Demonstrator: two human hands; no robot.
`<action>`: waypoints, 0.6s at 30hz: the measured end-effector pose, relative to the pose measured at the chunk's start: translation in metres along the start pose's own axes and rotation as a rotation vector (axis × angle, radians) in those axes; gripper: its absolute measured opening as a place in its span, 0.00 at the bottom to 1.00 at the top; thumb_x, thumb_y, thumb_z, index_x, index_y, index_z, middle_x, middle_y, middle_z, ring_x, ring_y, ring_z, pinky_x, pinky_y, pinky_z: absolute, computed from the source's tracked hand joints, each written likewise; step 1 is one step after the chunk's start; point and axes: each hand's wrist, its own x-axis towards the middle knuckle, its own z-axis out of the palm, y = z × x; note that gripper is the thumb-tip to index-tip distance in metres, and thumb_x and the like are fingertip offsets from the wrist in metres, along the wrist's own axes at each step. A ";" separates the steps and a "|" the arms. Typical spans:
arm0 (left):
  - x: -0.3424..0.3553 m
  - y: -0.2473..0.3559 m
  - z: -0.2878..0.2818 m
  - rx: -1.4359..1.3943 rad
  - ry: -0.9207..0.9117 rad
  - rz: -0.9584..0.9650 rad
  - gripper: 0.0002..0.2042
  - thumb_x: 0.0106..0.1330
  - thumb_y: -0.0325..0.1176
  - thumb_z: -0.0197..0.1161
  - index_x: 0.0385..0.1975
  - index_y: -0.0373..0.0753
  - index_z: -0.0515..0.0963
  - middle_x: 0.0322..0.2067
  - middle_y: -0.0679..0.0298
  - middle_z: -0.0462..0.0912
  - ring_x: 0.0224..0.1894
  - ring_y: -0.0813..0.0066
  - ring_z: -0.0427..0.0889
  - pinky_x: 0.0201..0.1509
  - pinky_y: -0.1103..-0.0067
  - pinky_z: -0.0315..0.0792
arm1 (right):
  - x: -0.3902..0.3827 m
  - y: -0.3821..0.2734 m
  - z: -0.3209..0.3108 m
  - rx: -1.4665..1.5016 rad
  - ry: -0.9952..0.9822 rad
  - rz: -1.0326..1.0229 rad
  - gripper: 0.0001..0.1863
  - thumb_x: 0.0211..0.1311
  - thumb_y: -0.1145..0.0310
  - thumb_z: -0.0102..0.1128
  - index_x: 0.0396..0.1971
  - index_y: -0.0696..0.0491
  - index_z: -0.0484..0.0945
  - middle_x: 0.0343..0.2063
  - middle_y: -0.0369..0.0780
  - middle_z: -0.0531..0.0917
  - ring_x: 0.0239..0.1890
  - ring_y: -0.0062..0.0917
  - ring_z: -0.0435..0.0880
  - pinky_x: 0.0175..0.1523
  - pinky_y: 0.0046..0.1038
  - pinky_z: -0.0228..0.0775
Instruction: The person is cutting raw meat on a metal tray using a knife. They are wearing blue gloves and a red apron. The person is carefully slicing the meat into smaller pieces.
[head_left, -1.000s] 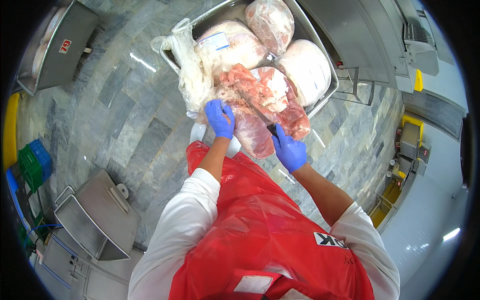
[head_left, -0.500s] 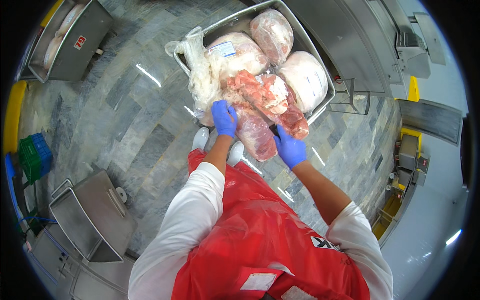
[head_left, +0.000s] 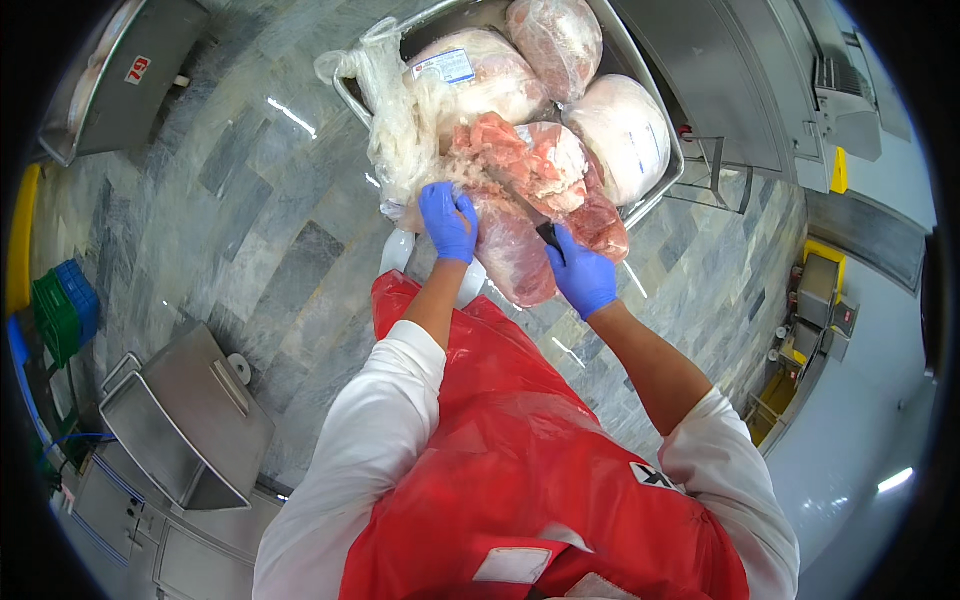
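Observation:
My right hand [head_left: 584, 278], in a blue glove, is closed round the black handle of a knife [head_left: 549, 236]. Its blade points up and left, lying against pink-red meat, and its tip is hard to make out. The large piece of meat [head_left: 515, 262] hangs over the near edge of a metal bin [head_left: 652, 62], partly covered by clear film. At its left side my left hand [head_left: 449, 222], also gloved in blue, has its fingers curled on the meat; the fingertips are partly hidden. Beyond the knife lies trimmed meat with white fat [head_left: 553, 165].
Several wrapped meat pieces [head_left: 488, 75] fill the bin's far part. Crumpled clear plastic [head_left: 395, 110] drapes over its left rim. Another metal bin [head_left: 125, 75] stands far left, a steel cart [head_left: 190, 420] near left, and green and blue crates [head_left: 62, 312] at the left edge. Grey tiled floor surrounds me.
The view has shifted slightly, so the bin sits higher in the picture. Both hands keep their hold, with the knife at nearly the same place on the meat.

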 end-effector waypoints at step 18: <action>0.019 -0.004 -0.017 -0.155 -0.098 -0.011 0.09 0.64 0.28 0.59 0.41 0.32 0.77 0.38 0.44 0.78 0.44 0.41 0.77 0.51 0.56 0.71 | 0.095 -0.045 -0.120 -0.201 -0.263 -0.079 0.17 0.72 0.50 0.62 0.52 0.42 0.85 0.33 0.45 0.90 0.36 0.47 0.90 0.41 0.49 0.81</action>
